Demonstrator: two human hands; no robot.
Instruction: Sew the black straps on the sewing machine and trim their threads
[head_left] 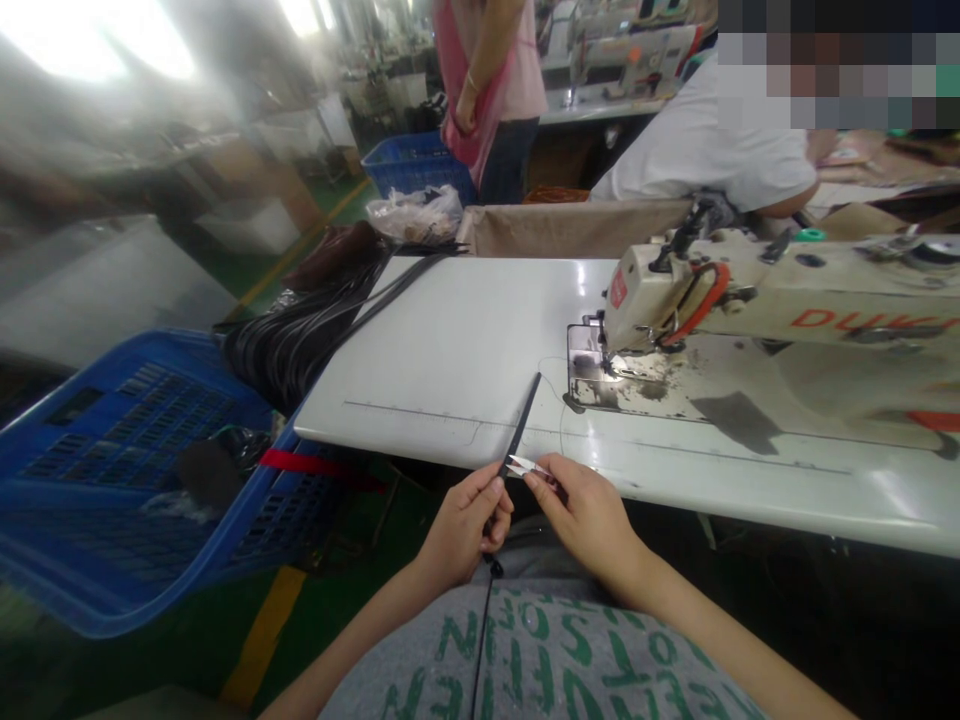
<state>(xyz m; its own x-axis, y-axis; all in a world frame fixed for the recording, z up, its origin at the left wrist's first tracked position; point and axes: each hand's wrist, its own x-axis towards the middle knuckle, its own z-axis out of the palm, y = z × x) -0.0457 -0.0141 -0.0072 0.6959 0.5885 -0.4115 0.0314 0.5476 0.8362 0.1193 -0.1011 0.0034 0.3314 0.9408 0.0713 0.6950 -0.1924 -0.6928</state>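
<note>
My left hand [474, 515] is closed around a narrow black strap [525, 415], whose far end rests on the white sewing table [450, 330]. In my right hand [589, 510] is a pair of thread snips [529, 468], gripped between thumb and fingers. The snips' pointed blades lie against the strap, close to my left fingertips. A thin thread [561, 400] curls over the table between the strap's far tip and the sewing machine [675, 300]. Part of the strap hangs below my left hand, near my lap.
A bundle of black straps [277, 345] drapes over the table's left end. Below it stands a blue plastic basket [187, 585] with a red strip on its rim. A beige fabric-lined bin [555, 232] borders the far edge. Two people are beyond the table, one in pink [495, 70], one in white.
</note>
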